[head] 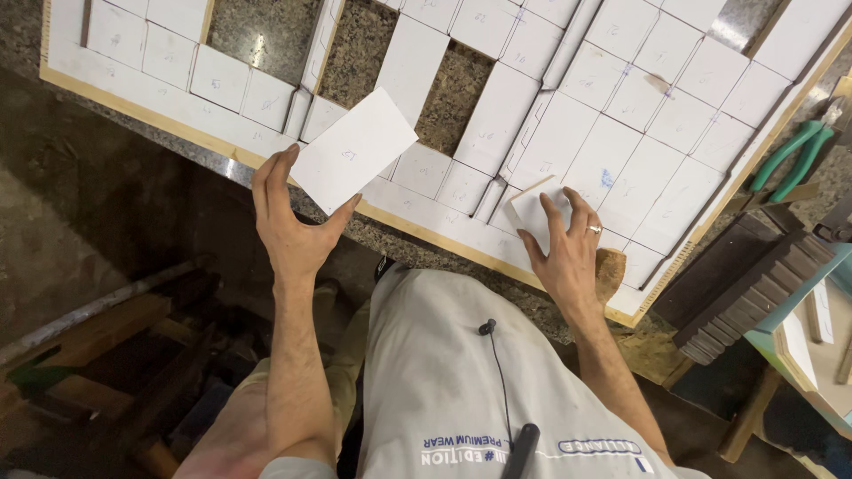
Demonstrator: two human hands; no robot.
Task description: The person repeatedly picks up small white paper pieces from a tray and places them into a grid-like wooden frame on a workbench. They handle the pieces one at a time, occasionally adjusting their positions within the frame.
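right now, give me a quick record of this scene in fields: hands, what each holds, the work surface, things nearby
left hand: holds a white rectangular tile lifted above the layout
right hand: presses a small white tile by the frame's near edge
work surface: wooden frame on speckled stone, filled with white tiles, some gaps
nearby: green-handled pliers and dark stacked blocks to the right

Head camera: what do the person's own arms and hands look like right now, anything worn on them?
Both forearms are bare, with no sleeves showing and no gloves. The right hand wears a silver-coloured ring on one finger. The left hand shows no ring, watch or band. No cables or markings are on either arm.
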